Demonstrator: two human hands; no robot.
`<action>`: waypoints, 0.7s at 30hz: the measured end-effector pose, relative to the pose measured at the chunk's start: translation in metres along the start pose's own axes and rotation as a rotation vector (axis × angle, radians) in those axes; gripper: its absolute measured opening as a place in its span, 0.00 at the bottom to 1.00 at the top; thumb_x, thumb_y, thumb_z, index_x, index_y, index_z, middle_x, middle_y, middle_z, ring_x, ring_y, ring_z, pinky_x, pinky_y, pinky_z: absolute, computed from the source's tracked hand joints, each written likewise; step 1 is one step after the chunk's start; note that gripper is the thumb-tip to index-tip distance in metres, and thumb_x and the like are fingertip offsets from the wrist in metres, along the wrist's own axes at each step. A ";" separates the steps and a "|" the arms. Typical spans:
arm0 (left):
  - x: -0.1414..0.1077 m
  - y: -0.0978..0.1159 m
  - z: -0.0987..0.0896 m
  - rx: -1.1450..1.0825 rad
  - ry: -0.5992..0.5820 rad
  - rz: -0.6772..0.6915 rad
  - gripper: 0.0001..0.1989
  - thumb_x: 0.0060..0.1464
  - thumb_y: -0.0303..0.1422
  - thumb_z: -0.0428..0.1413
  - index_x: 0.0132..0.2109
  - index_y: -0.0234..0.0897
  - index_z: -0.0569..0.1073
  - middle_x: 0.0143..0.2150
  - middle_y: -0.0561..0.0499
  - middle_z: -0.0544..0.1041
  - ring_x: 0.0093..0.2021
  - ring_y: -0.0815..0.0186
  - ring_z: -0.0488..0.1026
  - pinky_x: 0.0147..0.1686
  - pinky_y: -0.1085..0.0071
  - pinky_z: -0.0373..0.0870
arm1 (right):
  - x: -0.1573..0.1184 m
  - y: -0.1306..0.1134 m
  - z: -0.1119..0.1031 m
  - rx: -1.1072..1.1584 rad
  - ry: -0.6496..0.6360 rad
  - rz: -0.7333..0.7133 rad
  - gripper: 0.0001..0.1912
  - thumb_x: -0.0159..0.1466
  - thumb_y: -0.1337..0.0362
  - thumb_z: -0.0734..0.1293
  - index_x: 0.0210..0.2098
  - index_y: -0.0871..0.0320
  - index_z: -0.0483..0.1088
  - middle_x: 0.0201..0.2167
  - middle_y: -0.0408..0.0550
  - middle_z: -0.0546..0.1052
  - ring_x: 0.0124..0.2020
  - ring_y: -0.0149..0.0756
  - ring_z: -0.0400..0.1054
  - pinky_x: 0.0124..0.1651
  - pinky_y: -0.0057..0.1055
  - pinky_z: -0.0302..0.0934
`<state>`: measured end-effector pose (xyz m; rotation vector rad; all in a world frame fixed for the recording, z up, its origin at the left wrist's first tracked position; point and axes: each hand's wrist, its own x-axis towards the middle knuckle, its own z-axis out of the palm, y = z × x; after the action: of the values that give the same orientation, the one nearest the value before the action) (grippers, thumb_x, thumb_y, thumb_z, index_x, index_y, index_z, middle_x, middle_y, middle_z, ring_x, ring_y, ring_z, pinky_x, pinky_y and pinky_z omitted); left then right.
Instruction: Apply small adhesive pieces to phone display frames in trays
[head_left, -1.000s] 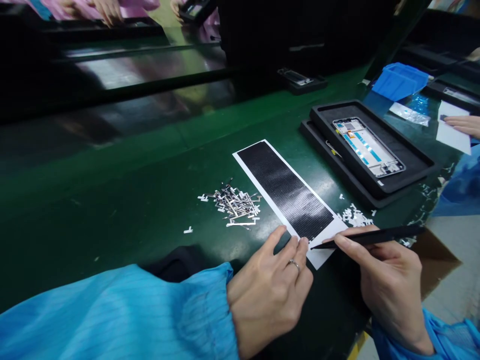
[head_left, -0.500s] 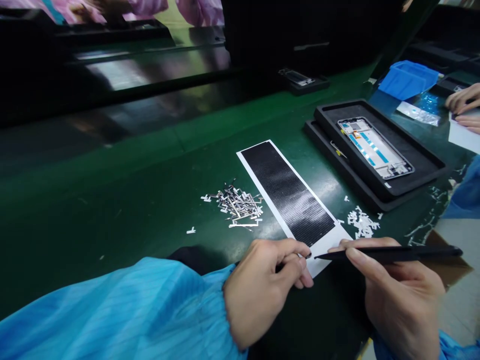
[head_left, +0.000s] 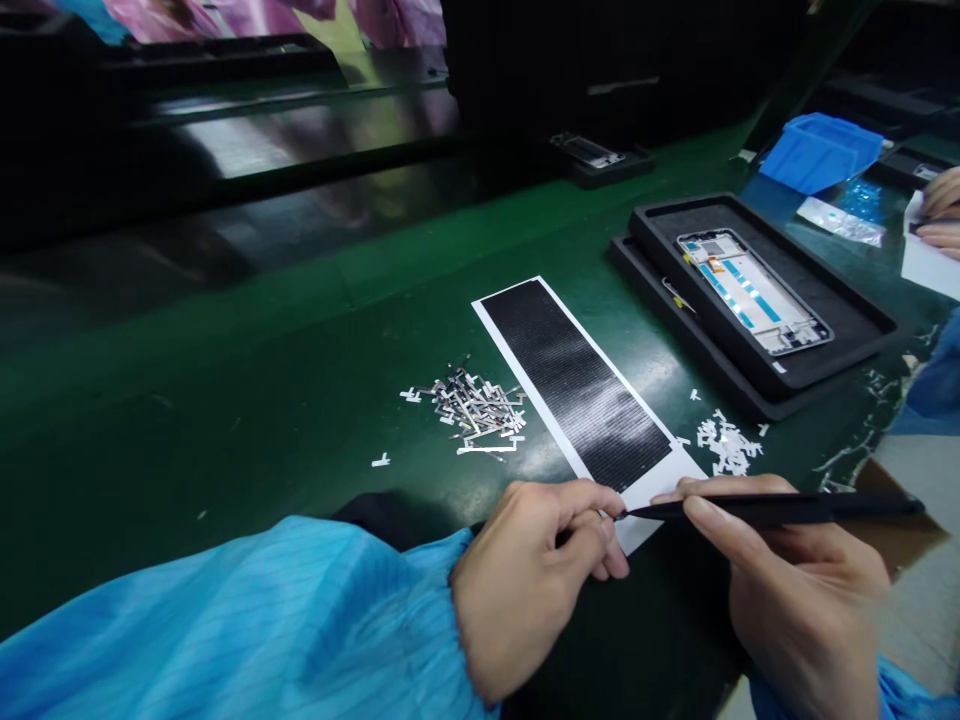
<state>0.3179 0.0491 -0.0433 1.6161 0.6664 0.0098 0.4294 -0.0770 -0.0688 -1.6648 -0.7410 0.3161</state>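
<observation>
The left hand (head_left: pixel 536 600) sits at the white end of a black-faced sheet (head_left: pixel 577 385) on the green worktop (head_left: pixel 225 440), its fingers (head_left: pixel 600 535) curled and pinched together; anything between them is too small to tell. The right hand (head_left: pixel 802 600) has its fingers closed round black tweezers (head_left: pixel 780 510), whose tip meets the left fingertips just over the sheet's white end. A heap of metal strips (head_left: pixel 472 415) lies left of the sheet. White scraps (head_left: pixel 727 445) lie to its right, near a black tray (head_left: pixel 832 362) holding a phone frame (head_left: pixel 754 290). At far right, a co-worker's hand (head_left: pixel 941 215) rests on white paper (head_left: pixel 926 260).
</observation>
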 end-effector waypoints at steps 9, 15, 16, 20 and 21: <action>-0.002 -0.001 0.001 0.007 0.003 0.007 0.11 0.53 0.22 0.48 0.36 0.29 0.75 0.23 0.52 0.78 0.24 0.71 0.72 0.29 0.78 0.68 | -0.001 -0.004 0.002 -0.011 0.027 0.032 0.01 0.56 0.63 0.70 0.29 0.50 0.76 0.26 0.39 0.76 0.30 0.33 0.72 0.29 0.21 0.66; 0.000 0.001 0.001 -0.004 -0.005 -0.042 0.11 0.53 0.22 0.48 0.37 0.29 0.75 0.24 0.52 0.78 0.25 0.70 0.71 0.29 0.77 0.67 | -0.001 -0.003 0.002 -0.036 0.044 0.019 0.01 0.56 0.63 0.70 0.29 0.51 0.76 0.27 0.40 0.76 0.31 0.33 0.72 0.29 0.21 0.66; 0.000 0.002 0.000 -0.005 -0.011 -0.066 0.11 0.54 0.22 0.48 0.37 0.29 0.75 0.24 0.52 0.77 0.25 0.70 0.71 0.30 0.77 0.67 | -0.001 -0.003 0.002 -0.040 0.039 0.014 0.01 0.56 0.63 0.70 0.29 0.51 0.76 0.27 0.40 0.77 0.32 0.33 0.72 0.29 0.21 0.66; 0.000 0.005 -0.001 -0.008 -0.043 -0.144 0.11 0.55 0.22 0.48 0.38 0.30 0.75 0.24 0.53 0.77 0.27 0.70 0.71 0.32 0.76 0.66 | -0.001 -0.002 0.001 -0.021 0.011 -0.012 0.02 0.57 0.64 0.70 0.31 0.50 0.76 0.29 0.38 0.77 0.32 0.31 0.72 0.31 0.19 0.65; -0.001 0.005 -0.001 -0.013 -0.046 -0.151 0.10 0.55 0.22 0.48 0.37 0.30 0.74 0.24 0.53 0.76 0.27 0.70 0.70 0.32 0.76 0.65 | -0.001 -0.001 0.001 -0.017 0.004 -0.022 0.03 0.57 0.64 0.70 0.31 0.49 0.76 0.29 0.37 0.77 0.32 0.30 0.72 0.31 0.19 0.65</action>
<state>0.3194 0.0494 -0.0382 1.5455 0.7497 -0.1325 0.4273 -0.0767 -0.0679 -1.6719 -0.7600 0.2915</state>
